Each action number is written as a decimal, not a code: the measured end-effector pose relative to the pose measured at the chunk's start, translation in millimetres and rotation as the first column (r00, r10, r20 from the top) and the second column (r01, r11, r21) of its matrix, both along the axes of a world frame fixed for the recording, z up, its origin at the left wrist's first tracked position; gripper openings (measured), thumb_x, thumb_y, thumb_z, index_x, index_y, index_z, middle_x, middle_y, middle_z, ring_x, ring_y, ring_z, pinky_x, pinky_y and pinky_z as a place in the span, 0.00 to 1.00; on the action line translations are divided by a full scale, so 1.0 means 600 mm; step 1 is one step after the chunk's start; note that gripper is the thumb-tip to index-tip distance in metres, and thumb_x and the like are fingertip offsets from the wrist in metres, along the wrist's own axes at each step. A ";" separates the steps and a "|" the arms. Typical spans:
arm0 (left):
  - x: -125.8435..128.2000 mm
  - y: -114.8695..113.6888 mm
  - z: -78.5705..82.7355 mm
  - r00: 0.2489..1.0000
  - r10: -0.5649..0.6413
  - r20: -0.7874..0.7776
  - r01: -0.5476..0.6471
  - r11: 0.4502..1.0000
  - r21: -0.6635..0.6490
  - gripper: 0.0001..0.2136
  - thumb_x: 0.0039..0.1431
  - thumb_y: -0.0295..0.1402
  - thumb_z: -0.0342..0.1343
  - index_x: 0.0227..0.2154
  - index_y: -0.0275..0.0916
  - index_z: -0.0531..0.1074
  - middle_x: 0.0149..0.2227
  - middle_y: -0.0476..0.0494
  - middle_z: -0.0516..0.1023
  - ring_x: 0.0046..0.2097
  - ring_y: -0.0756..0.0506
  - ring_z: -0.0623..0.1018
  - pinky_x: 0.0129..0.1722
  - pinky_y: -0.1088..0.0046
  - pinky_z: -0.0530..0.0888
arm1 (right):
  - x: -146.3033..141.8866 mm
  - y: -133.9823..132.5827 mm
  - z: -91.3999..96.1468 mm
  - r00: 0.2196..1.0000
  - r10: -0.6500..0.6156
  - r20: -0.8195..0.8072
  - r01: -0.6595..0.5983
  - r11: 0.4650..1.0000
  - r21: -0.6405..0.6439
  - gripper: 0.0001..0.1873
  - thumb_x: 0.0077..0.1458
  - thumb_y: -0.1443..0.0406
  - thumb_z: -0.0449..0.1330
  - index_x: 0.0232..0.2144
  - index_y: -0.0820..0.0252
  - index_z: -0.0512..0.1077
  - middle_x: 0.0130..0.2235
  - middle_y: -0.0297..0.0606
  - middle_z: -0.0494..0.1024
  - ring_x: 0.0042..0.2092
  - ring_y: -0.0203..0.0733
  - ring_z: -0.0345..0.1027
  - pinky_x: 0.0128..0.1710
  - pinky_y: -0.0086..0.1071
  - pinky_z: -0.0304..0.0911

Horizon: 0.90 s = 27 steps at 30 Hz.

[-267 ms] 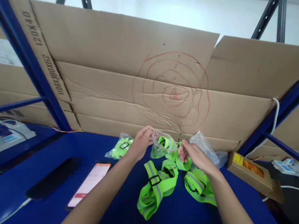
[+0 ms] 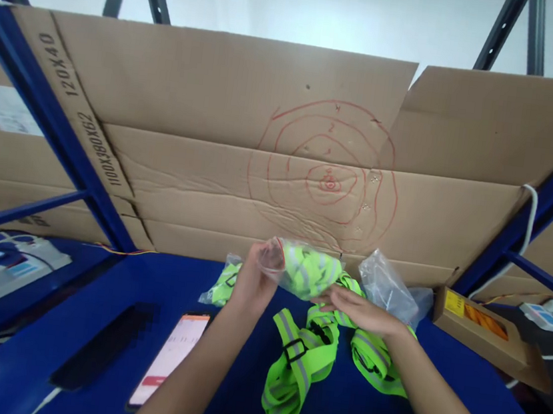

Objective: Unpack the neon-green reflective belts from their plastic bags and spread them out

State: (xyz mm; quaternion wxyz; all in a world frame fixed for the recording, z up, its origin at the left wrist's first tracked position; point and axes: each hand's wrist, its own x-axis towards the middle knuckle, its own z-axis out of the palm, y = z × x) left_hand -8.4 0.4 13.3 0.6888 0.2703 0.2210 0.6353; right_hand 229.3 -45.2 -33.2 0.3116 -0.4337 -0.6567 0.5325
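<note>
My left hand (image 2: 254, 277) is closed on the mouth end of a clear plastic bag (image 2: 277, 261), which has a red line along its edge. Inside the bag, a bundled neon-green reflective strap (image 2: 312, 270) with grey stripes lies sideways above the table. My right hand (image 2: 357, 309) is at the bag's lower right end, fingers stretched out and close together; whether they touch the bag is unclear. Below it lies a loose green strap with a black buckle (image 2: 295, 350). Another rolled green strap (image 2: 373, 358) sits partly behind my right forearm.
A bagged green strap (image 2: 224, 284) is left of my left hand. Empty-looking clear bags (image 2: 390, 291) lie at the back right, beside a cardboard box (image 2: 487, 334). A phone (image 2: 170, 358) and a dark slab (image 2: 101, 347) rest on the blue table (image 2: 226, 409). Cardboard (image 2: 199, 177) stands behind.
The bag now lies sideways with the green strap filling it, between my hands. My right hand's fingers have straightened from a curl and dropped slightly. The view has shifted a little.
</note>
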 end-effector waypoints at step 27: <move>0.019 0.056 -0.082 0.684 -0.023 -0.729 0.319 0.908 0.270 0.25 0.53 0.59 0.66 0.31 0.37 0.82 0.30 0.44 0.79 0.36 0.44 0.75 0.45 0.69 0.74 | 0.088 0.017 0.033 0.891 -0.453 -0.032 0.428 0.813 0.394 0.32 0.62 0.37 0.57 0.26 0.58 0.61 0.28 0.31 0.59 0.33 0.36 0.56 0.34 0.29 0.55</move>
